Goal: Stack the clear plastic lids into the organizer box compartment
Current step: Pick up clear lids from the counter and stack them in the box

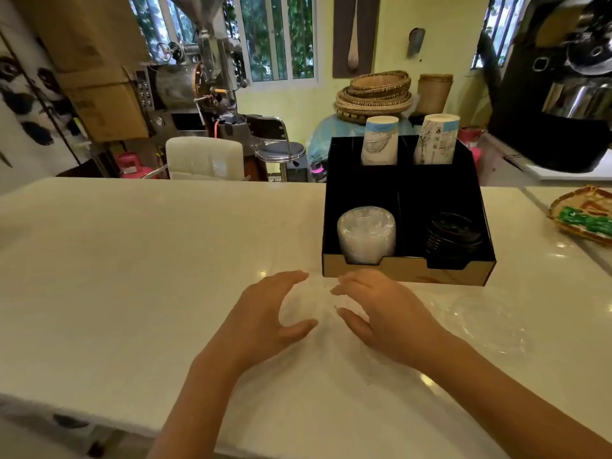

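A black organizer box [407,271] stands on the white counter. Its front left compartment holds a stack of clear plastic lids [366,235]; the front right one holds black lids [452,236]. My left hand [265,316] and my right hand [381,313] curve toward each other just in front of the box, cupped around a faint clear lid [314,306] on the counter. The lid is blurred, and whether the fingers touch it is hard to tell. More loose clear lids [490,323] lie flat on the counter to the right of my right hand.
Two stacks of paper cups [380,140] [436,139] stand upside down in the box's rear compartments. A woven tray [583,213] with green items sits at the far right. The white counter [132,260] stretches wide to the left. Machines and baskets stand behind it.
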